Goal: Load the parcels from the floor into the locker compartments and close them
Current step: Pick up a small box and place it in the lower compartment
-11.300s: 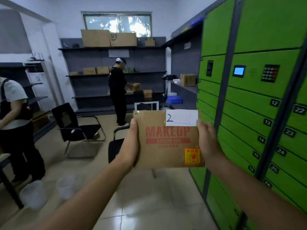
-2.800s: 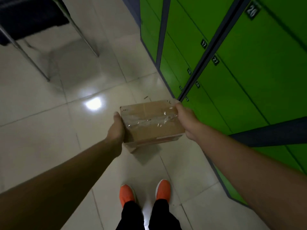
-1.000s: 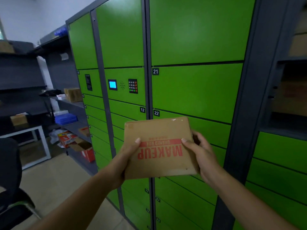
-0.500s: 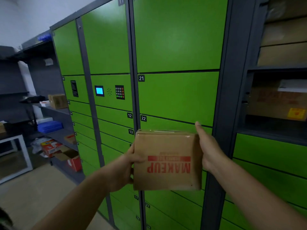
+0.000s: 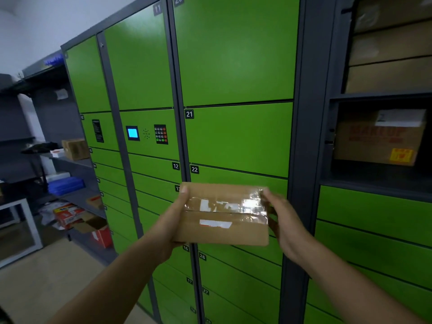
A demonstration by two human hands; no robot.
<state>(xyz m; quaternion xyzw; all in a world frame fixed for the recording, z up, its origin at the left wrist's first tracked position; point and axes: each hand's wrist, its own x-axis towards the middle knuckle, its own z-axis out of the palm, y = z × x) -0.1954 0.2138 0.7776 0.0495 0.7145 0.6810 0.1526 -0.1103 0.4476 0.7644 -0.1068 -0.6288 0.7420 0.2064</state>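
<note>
Left hand and right hand grip the parcel by its ends, taped face up — kept level, likely for sliding into an open compartment.

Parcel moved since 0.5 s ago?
Yes. The parcel has tipped, its taped face now toward the camera instead of the MAKEUP print; it stays just below door label 22.

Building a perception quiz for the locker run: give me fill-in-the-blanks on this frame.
1. The left hand and right hand grip a parcel sealed with clear ___.
2. The blue screen sits ___ of the keypad.
3. Directly above door 22 is door number ___.
4. The open compartment holds a box printed ___.

Missing: tape; left; 21; MAKEUP.
</note>
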